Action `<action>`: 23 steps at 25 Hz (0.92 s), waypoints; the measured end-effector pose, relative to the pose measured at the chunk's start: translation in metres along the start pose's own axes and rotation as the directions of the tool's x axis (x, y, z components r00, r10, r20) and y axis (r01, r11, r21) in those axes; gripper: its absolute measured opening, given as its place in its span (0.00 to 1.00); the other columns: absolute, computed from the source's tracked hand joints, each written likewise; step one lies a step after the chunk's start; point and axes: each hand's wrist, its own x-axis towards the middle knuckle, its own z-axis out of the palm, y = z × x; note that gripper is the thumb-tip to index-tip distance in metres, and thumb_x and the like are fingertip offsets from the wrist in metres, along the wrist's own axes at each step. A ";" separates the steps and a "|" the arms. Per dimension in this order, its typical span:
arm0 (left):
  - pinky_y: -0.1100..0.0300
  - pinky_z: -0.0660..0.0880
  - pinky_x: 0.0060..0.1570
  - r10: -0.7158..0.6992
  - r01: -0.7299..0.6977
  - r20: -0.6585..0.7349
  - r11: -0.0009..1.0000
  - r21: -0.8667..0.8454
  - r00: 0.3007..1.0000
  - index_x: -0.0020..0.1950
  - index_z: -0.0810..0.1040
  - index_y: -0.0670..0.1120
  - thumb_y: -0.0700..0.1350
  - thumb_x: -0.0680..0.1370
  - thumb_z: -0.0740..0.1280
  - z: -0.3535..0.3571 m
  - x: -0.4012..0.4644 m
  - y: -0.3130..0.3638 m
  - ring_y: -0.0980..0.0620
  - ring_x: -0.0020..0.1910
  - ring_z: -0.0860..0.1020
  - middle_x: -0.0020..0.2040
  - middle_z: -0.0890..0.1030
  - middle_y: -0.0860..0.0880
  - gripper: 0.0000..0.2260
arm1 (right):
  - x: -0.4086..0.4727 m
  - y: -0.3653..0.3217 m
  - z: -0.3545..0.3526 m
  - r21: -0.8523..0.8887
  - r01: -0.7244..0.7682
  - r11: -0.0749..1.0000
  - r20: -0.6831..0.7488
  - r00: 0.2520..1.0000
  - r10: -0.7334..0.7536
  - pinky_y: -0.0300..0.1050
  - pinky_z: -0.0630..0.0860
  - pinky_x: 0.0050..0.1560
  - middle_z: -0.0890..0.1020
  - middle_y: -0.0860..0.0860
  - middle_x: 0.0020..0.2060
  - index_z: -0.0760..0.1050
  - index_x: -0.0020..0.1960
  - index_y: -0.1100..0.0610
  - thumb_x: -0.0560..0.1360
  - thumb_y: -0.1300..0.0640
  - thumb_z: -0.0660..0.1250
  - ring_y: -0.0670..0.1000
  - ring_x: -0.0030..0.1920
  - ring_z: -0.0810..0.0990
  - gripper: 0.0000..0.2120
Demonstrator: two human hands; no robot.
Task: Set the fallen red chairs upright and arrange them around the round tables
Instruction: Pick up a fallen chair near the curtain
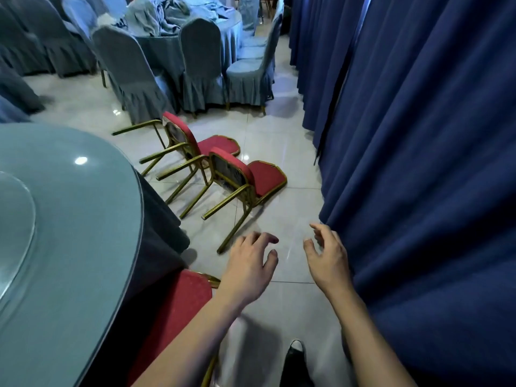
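- Table [69,219], left of both hands: round, with a smooth glassy blue-grey top that reflects a lamp; a dark cloth hangs from its curved rim to the floor.
- Upright chair [178,305], below and left of the left fingers: red nubbly seat, gold metal frame, tucked against the table cloth.
- Far chair [195,138], ahead of the left fingers: on its back, red padded seat and rounded back, gold tube legs pointing left towards the table.
- Near chair [245,174], just beside the far one and nearer the fingers: on its back in the same way; one leg tip ends just left of the left fingertips.
- Left hand [248,263]: fingers loosely curled and spread, holding nothing, above bare tile.
- Floor [290,208]: pale glossy tiles, an open strip between the fallen chairs and the curtain, running ahead of both hands.
- Right hand [326,258]: fingers spread and bent, holding nothing, its outer side close to the curtain.
- Curtain [418,163], right of the right fingers: heavy dark-blue cloth in deep folds, walling that side.
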 end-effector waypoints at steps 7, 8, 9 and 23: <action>0.54 0.69 0.64 -0.140 0.141 -0.028 0.990 -0.001 0.990 0.65 0.71 0.59 0.55 0.82 0.58 0.040 0.153 0.034 0.55 0.62 0.68 0.62 0.72 0.57 0.12 | 0.184 0.031 -0.016 0.023 0.043 0.999 0.110 0.993 -0.045 0.34 0.70 0.49 0.75 0.46 0.60 0.71 0.68 0.46 0.80 0.51 0.64 0.44 0.58 0.74 0.17; 0.54 0.70 0.64 -0.166 0.166 -0.036 0.986 0.000 0.985 0.65 0.72 0.59 0.55 0.82 0.58 0.042 0.171 0.034 0.55 0.62 0.68 0.63 0.72 0.56 0.12 | 0.205 0.032 -0.014 0.024 0.046 0.999 0.129 0.990 -0.049 0.38 0.71 0.51 0.75 0.46 0.60 0.72 0.68 0.46 0.80 0.52 0.65 0.44 0.58 0.74 0.17; 0.54 0.70 0.64 -0.188 0.188 -0.048 0.982 0.002 0.981 0.65 0.72 0.59 0.54 0.82 0.58 0.044 0.189 0.033 0.55 0.61 0.68 0.63 0.72 0.56 0.12 | 0.224 0.034 -0.011 0.026 0.067 0.997 0.145 0.987 -0.070 0.40 0.71 0.52 0.75 0.47 0.60 0.72 0.68 0.47 0.80 0.52 0.65 0.45 0.58 0.75 0.17; 0.48 0.68 0.61 -0.203 0.200 -0.170 0.979 -0.036 0.964 0.64 0.75 0.53 0.50 0.81 0.61 0.038 0.556 -0.004 0.46 0.58 0.71 0.58 0.76 0.51 0.12 | 0.595 0.014 0.041 0.022 0.198 0.980 0.223 0.955 -0.197 0.35 0.70 0.52 0.75 0.43 0.57 0.72 0.64 0.41 0.79 0.50 0.64 0.43 0.54 0.76 0.14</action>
